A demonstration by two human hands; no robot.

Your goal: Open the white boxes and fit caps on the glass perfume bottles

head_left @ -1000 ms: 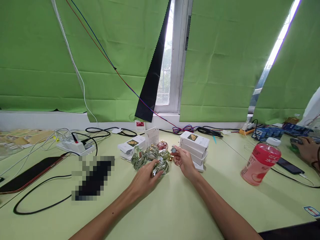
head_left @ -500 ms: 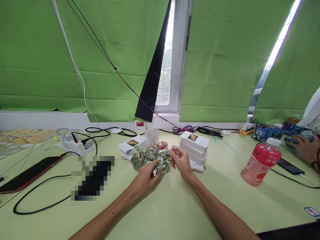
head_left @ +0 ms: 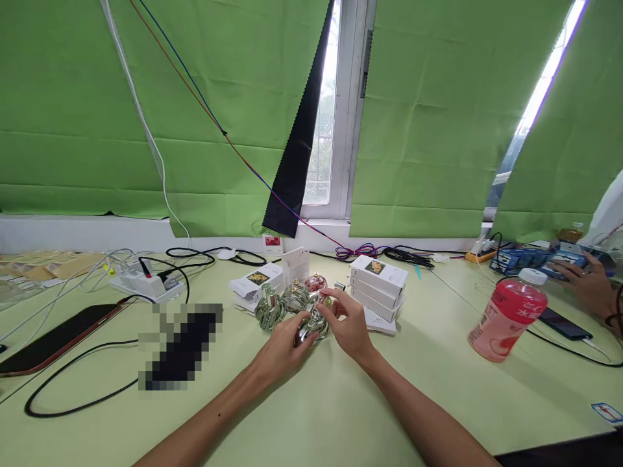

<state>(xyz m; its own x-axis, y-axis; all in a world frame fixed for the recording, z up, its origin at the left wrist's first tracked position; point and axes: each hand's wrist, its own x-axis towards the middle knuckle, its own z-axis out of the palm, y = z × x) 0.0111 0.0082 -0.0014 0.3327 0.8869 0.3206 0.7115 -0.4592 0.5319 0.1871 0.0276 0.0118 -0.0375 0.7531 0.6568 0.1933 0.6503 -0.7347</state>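
My left hand [head_left: 287, 340] is wrapped around the side of a clear glass perfume bottle [head_left: 307, 333] with swirled ridges, holding it upright on the table. At the top of that bottle, my right hand [head_left: 349, 322] has its thumb and index finger bent in a pinch; the exact contact is partly hidden. Just behind the right fingers is a small silver cap [head_left: 339, 285]. Close by stand more perfume bottles of similar shape: a greenish one [head_left: 269, 311], a clear one [head_left: 295, 297] and a pinkish one [head_left: 315, 283].
White boxes are stacked at the right [head_left: 378, 285] and left [head_left: 257, 280] of the bottles. A pink drink bottle [head_left: 507, 316] stands farther right, near a phone [head_left: 565, 323]. A power strip [head_left: 148, 285] and cables lie left. Another person's hand [head_left: 591, 282] is at far right.
My right hand has moved left from beside the boxes to the bottle's top, and the silver cap it held is now behind its fingers. My left hand stays. The other person's hand moved.
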